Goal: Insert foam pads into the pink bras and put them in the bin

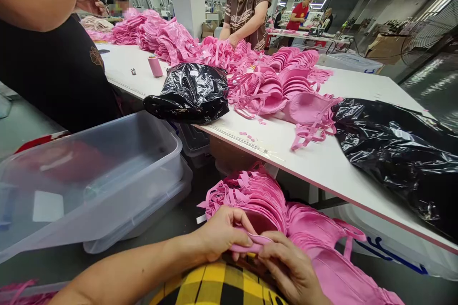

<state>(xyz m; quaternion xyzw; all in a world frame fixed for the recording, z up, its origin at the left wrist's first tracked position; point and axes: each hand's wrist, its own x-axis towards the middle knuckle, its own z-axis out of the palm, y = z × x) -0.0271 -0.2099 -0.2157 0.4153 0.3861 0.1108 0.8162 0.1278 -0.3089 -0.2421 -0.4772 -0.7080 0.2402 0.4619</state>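
Low in front of me, above my yellow and black checked clothing (pixel 211 283), both hands hold a pink bra (pixel 255 244) by a folded edge. My left hand (pixel 222 232) pinches it between thumb and fingers. Close beside it, my right hand (pixel 288 261) grips the other end of the same edge. The rest of this piece is hard to tell from the pink fabric around it. Just beyond my hands lies a stack of nested pink bras (pixel 255 198), with more pink cups (pixel 343 262) spread to the right.
A white table (pixel 282 152) bears heaped pink bras (pixel 272 88), black plastic bags (pixel 195 93) and a pink thread cone (pixel 155 66). A clear plastic bin (pixel 143 176) stands left. One person (pixel 250 9) handles bras across the table; another person (pixel 46 57) stands at left.
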